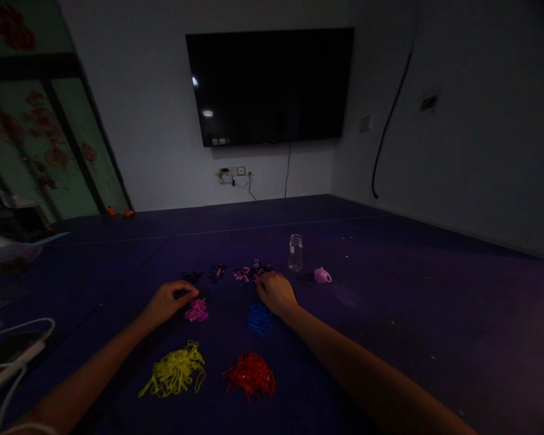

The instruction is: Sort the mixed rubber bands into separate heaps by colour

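Observation:
My left hand (173,299) has thumb and forefinger pinched together just above a pile of pink rubber bands (196,310); what sits in the pinch is too small to make out. A small heap of black bands (193,277) lies just beyond it. My right hand (277,293) reaches into a mixed pile of pink and black bands (249,273), its fingers curled down and their tips hidden. Close to its wrist lies a pile of blue bands (259,319). Another small dark cluster with some pink (217,273) lies between the hands.
Nearer me are yellow bands (176,370) and red bands (250,376). A clear glass bottle (295,254) stands beyond my right hand, with a pink cap (321,275) beside it. White cables (16,362) and a plastic bag (4,254) are at the left.

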The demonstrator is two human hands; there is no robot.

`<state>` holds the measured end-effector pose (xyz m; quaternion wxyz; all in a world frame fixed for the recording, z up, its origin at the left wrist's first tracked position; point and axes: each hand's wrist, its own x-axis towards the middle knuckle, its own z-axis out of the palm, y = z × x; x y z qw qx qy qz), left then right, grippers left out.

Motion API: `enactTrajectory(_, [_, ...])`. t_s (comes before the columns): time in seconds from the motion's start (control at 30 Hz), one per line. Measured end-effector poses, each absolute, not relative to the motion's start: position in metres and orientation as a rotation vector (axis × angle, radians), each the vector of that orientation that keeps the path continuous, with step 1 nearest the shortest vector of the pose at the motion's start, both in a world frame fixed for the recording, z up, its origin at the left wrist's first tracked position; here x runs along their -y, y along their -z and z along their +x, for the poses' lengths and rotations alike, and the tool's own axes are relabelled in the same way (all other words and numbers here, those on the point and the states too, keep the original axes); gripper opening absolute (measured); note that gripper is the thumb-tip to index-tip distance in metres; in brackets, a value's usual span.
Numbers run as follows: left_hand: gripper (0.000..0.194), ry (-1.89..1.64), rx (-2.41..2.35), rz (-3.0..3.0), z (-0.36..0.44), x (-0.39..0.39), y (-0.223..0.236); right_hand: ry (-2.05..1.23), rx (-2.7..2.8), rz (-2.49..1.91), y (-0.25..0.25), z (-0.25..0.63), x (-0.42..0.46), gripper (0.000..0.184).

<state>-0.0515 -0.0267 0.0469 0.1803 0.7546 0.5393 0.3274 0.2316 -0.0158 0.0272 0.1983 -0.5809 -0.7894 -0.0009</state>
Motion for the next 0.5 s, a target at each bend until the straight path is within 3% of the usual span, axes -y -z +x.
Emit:
enactTrajectory(0.23, [0.034,-1.208,-1.549,2.217,-0.047,-0.028,-0.033,-0.083,2.207,-1.526,-0.022,0.234,0.009,0.028])
enactTrajectory(0.5, [0.035,-1.075,-1.285,2.476,-0.041,-0.063,-0.007,-0.188,2.213,-1.360,-0.018,0.243,-0.005,0.027])
